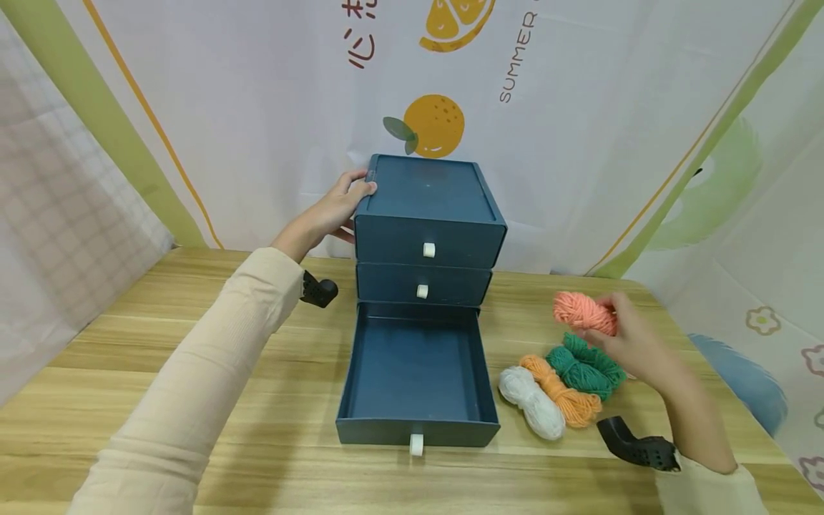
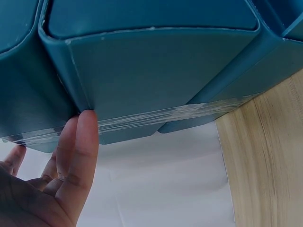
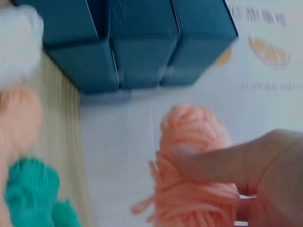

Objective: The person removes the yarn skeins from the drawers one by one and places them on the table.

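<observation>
A dark blue three-tier drawer unit stands on the wooden table, its bottom drawer pulled out with nothing inside. My left hand rests against the unit's upper left side; in the left wrist view its extended fingers touch the side by a strip of clear tape. Between thumb and fingers, my right hand holds a coral-pink yarn skein above the table. Below it lie a white yarn skein, an orange yarn skein and green yarn, side by side.
White drawer knobs stick out from the fronts. Behind the unit hangs a white curtain printed with oranges and lettering. The wooden table extends to both sides of the unit.
</observation>
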